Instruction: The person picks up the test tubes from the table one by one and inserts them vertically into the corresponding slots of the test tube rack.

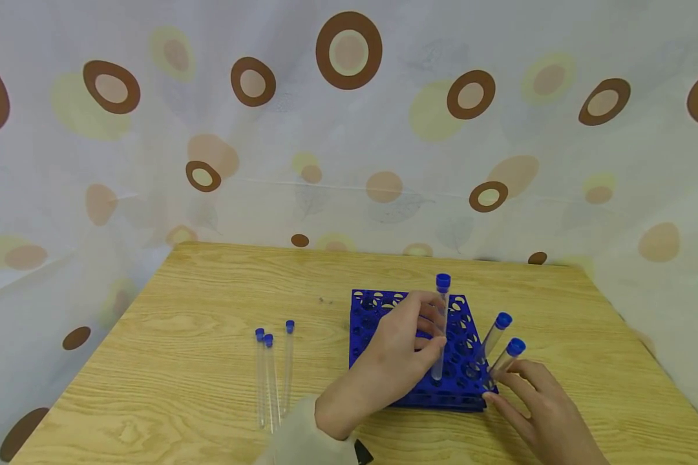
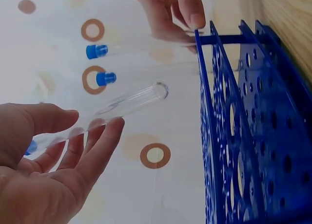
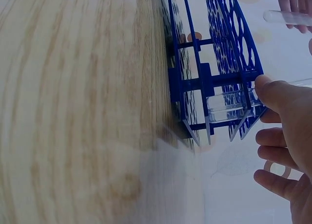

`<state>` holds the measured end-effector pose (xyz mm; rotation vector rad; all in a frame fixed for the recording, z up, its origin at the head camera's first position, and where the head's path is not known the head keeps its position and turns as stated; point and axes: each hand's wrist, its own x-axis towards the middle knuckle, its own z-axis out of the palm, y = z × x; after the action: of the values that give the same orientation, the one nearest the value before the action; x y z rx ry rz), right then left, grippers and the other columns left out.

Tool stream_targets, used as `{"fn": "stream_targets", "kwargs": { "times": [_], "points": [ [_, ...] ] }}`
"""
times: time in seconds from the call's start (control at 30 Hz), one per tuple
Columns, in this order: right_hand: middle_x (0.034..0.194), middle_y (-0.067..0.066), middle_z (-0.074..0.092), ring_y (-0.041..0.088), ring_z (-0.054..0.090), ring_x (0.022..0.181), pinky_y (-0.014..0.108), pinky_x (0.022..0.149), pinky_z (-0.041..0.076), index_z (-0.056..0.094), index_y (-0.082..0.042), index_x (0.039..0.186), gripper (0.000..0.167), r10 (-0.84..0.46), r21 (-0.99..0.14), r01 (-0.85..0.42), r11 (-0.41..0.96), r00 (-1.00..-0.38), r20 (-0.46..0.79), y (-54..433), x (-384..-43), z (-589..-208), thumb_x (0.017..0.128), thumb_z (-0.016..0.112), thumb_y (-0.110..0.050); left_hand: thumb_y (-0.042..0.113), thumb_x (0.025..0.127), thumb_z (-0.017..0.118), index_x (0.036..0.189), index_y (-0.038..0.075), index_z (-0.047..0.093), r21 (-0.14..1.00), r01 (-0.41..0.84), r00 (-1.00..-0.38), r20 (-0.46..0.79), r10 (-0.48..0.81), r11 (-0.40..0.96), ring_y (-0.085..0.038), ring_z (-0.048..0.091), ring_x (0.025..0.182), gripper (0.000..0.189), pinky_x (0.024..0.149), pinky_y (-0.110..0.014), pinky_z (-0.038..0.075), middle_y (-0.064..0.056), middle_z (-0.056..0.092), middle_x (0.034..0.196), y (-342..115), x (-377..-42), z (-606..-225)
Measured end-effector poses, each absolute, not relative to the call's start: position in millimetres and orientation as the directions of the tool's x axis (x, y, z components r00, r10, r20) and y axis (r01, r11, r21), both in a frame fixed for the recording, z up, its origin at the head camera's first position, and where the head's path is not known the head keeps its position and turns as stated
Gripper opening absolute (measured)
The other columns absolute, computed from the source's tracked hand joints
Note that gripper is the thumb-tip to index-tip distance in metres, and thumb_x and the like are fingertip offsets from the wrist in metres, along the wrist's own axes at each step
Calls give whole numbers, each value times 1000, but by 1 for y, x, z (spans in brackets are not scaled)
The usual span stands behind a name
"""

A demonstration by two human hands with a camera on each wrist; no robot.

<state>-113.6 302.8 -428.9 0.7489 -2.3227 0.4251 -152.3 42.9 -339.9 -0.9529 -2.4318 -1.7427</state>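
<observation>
We pinch a capped test tube (image 2: 117, 107) in left-hand (image 1: 398, 342) fingers above the blue test-tube rack (image 1: 462, 389); right-hand (image 1: 542, 408) fingers touch its corner, grip unclear. Apparently loading, we need alignment next.

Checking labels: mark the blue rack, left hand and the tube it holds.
Blue rack (image 1: 461, 354): head view, perforated top plate.
Left hand (image 1: 388, 352): head view, back of hand.
Held tube (image 2: 139, 98): left wrist view, clear body.
</observation>
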Motion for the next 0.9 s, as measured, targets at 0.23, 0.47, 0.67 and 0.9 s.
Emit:
{"fn": "stream_targets", "kwargs": {
  "times": [0.23,0.47,0.67,0.9],
  "points": [
    [98,-2,61,9,51,92,10,86,40,72,-10,95,52,-397,-103,-634,766,-593,700,302,-114,-429,101,44,-54,2,96,62,128,13,48,860,483,-796,353,492,165,-2,61,102,36,81,-11,52,2,58,109,59,-149,-344],
    [97,-3,60,8,51,91,10,84,41,72,-11,93,52,-395,-93,-634,767,-583,710,302,-114,-430,101,44,-54,0,95,62,124,13,48,869,469,-794,336,507,158,-3,62,103,34,82,-10,52,3,56,108,68,-147,-347],
    [96,-1,60,9,51,90,10,84,41,72,-10,94,50,-402,-97,-655,750,-566,719,302,-115,-430,101,46,-51,-2,94,63,121,11,49,846,504,-780,360,512,173,0,60,102,33,82,-9,51,1,57,108,74,-146,-352],
    [96,0,60,8,51,92,8,88,39,72,-7,94,55,-385,-122,-627,769,-607,695,302,-113,-431,101,43,-54,-3,93,63,119,11,49,814,537,-769,363,527,223,-1,60,103,33,82,-7,50,1,57,107,78,-147,-358]
  ]
}}
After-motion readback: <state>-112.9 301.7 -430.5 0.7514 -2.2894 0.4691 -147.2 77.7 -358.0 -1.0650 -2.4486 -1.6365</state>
